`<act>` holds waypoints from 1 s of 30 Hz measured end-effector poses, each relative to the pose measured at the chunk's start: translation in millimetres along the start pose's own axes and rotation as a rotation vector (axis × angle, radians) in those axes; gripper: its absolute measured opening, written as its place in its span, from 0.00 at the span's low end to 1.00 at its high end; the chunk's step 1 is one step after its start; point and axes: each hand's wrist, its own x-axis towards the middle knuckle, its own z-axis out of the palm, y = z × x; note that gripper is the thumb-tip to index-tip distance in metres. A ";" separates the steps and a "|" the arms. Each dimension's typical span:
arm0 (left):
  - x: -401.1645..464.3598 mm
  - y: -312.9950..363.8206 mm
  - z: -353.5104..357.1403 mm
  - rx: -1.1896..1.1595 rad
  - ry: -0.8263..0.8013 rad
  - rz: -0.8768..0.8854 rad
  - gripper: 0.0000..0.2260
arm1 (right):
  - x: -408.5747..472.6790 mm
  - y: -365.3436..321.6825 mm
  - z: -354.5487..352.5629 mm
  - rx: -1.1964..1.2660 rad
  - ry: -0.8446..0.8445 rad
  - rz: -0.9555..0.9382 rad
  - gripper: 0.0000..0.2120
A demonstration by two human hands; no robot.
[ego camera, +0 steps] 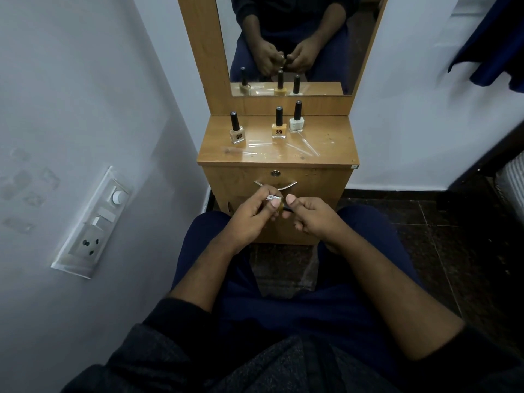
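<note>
Left hand [251,218] curled round small amber glass nail-polish bottle [277,200], held sideways, thumb pressed on top. Right hand [313,219], immediately beside it, fingers pinching the bottle's black cap [287,209].

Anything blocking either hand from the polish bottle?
Nothing visible. The left hand grips the polish bottle and the right hand pinches its black cap, in front of the drawer.

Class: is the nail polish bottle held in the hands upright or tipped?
Tipped sideways: the left hand grips the bottle with its labelled base facing left; the right hand pinches its black cap, pointing right.
</note>
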 end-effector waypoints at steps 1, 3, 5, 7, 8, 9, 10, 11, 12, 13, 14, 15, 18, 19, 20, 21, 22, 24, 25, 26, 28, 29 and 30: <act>0.1 -0.3 -0.1 0.003 -0.001 -0.004 0.09 | 0.4 1.1 0.1 0.000 0.007 -0.021 0.23; 0.2 -0.6 0.6 0.017 0.017 -0.036 0.09 | 1.4 3.0 0.6 -0.081 0.043 -0.093 0.21; -0.2 -0.4 2.0 0.036 0.075 -0.095 0.12 | 1.7 4.1 1.8 -0.230 0.083 -0.188 0.18; -0.2 -0.1 3.1 0.015 0.131 -0.140 0.14 | 0.7 2.7 3.9 -0.292 0.124 -0.273 0.15; 0.3 0.0 2.9 -0.022 0.138 -0.166 0.15 | -0.4 0.7 5.0 -0.296 0.140 -0.313 0.14; 0.9 -0.1 2.1 -0.077 0.130 -0.198 0.15 | -1.2 -1.3 5.7 -0.311 0.153 -0.352 0.12; 1.3 0.3 0.8 -0.140 0.109 -0.234 0.15 | -1.8 -3.1 6.5 -0.343 0.164 -0.395 0.10; 1.4 1.3 -0.9 -0.200 0.082 -0.275 0.16 | -2.2 -4.1 7.2 -0.388 0.174 -0.442 0.09; 1.4 2.6 -2.5 -0.248 0.058 -0.314 0.16 | -2.1 -4.7 7.8 -0.437 0.183 -0.489 0.08; 1.2 3.8 -4.2 -0.284 0.043 -0.345 0.17 | -2.3 -5.9 8.1 -0.484 0.196 -0.532 0.08; 0.6 5.2 -5.6 -0.316 0.036 -0.367 0.18 | -2.7 -7.0 8.8 -0.539 0.215 -0.579 0.09; 0.2 6.8 -7.3 -0.345 0.037 -0.387 0.19 | -2.9 -7.8 9.3 -0.616 0.249 -0.639 0.10; -1.9 8.6 -11.0 -0.411 0.030 -0.412 0.19 | -3.8 -11.2 11.6 -0.884 0.365 -0.825 0.15; -2.8 8.5 -11.6 -0.409 0.036 -0.398 0.19 | -3.9 -11.6 11.3 -0.918 0.385 -0.848 0.16; -3.5 8.4 -11.3 -0.397 0.052 -0.365 0.20 | -3.4 -11.0 10.8 -0.910 0.389 -0.839 0.15; -3.8 7.9 -10.7 -0.375 0.072 -0.315 0.20 | -3.3 -9.6 10.7 -0.861 0.367 -0.789 0.12; -4.1 7.3 -9.7 -0.343 0.093 -0.254 0.19 | -3.0 -7.0 10.8 -0.777 0.316 -0.703 0.10; -3.9 4.4 -7.9 -0.232 0.133 -0.140 0.17 | -2.2 -2.3 12.5 -0.567 0.188 -0.470 0.12; -3.7 3.0 -7.1 -0.156 0.138 -0.089 0.15 | -2.6 -2.4 13.4 -0.434 0.138 -0.353 0.14; -2.9 0.8 -6.1 -0.077 0.131 -0.034 0.12 | -3.2 -3.9 13.8 -0.286 0.104 -0.237 0.18; -1.3 -4.7 -4.5 0.060 0.094 0.078 0.08 | -2.7 -6.6 10.2 -0.014 0.029 -0.029 0.25; -1.0 -6.9 -4.1 0.110 0.082 0.123 0.08 | -3.3 -8.0 6.4 0.057 -0.018 0.051 0.27; -0.1 -8.5 -3.7 0.147 0.081 0.156 0.08 | -4.2 -8.2 2.8 0.080 -0.065 0.105 0.27</act>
